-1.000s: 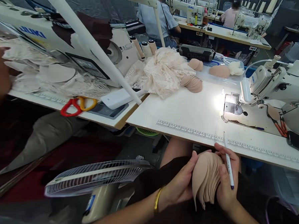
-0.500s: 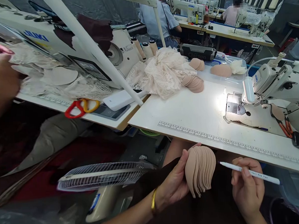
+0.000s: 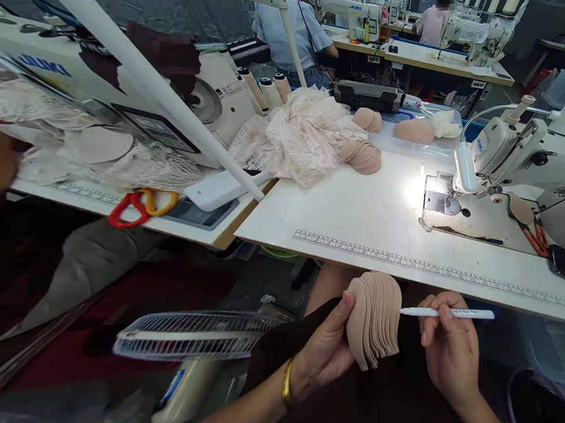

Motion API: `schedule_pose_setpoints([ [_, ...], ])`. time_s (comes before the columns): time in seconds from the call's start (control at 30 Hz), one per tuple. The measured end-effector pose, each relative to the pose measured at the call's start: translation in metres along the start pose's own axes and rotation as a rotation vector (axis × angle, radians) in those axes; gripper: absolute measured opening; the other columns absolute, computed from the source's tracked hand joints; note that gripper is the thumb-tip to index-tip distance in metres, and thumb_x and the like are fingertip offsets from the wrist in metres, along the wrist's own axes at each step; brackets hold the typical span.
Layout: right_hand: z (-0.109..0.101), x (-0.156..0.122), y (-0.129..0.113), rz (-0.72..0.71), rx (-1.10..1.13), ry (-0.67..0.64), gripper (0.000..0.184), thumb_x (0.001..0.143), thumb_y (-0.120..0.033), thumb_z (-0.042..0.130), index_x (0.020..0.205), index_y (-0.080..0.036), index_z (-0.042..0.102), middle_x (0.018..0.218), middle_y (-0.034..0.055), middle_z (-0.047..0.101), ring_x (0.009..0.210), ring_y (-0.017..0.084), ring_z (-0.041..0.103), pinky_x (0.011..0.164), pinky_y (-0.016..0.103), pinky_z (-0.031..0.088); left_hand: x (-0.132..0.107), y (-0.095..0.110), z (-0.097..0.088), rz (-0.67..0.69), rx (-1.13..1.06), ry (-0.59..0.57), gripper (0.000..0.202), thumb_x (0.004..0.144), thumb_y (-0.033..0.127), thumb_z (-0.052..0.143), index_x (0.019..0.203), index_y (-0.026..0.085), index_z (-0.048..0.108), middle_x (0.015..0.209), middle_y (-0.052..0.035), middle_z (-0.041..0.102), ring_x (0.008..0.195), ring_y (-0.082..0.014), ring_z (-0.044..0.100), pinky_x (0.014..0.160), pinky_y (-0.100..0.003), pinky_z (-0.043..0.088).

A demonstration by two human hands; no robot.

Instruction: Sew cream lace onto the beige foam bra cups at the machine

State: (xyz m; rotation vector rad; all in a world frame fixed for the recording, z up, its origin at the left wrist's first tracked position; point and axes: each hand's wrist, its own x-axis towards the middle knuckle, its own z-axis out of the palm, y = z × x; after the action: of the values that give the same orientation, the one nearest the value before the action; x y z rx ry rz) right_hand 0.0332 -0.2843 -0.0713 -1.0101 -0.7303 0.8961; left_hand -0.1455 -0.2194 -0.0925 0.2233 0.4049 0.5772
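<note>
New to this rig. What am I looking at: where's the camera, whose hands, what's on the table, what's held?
One picture, from a camera on a person's head, looking forward and down. No robot: the two hands at the bottom are the wearer's own. The left hand grips a fanned stack of beige pads; the right hand holds a white pen, its tip at the stack's edge. Ahead, a white table carries a lit sewing machine, lace and spare pads. Other people work behind.

Matt foam pads (image 3: 374, 317), glossy plastic pen (image 3: 446, 314)
</note>
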Motion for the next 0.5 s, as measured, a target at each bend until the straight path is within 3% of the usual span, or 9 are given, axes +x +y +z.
schedule_pose_setpoints([
  [0.17,-0.0017,0.0046,-0.0068,-0.012,-0.001,-0.011,0.024,0.109,-0.033,0.049,0.092,-0.024,0.063,0.054,-0.0042,0.055,0.059,0.017,0.050,0.065,0.030,0.041,-0.0031,0.0009,0.0003,-0.013,-0.004,0.062,0.063,0.084,0.061,0.081,0.128,0.016,0.076,0.131,-0.0135,0.073,0.131,-0.0313,0.062,0.114,-0.042,0.050],
  [0.5,0.0025,0.0034,-0.0052,-0.054,-0.011,-0.044,0.020,0.109,-0.030,0.050,0.096,-0.024,0.064,0.057,-0.0041,0.059,0.061,0.015,0.052,0.068,0.030,0.043,-0.0002,0.0009,0.0047,-0.003,-0.008,0.040,0.066,0.080,0.059,0.086,0.129,0.015,0.075,0.129,-0.0151,0.073,0.124,-0.0310,0.065,0.111,-0.043,0.051],
])
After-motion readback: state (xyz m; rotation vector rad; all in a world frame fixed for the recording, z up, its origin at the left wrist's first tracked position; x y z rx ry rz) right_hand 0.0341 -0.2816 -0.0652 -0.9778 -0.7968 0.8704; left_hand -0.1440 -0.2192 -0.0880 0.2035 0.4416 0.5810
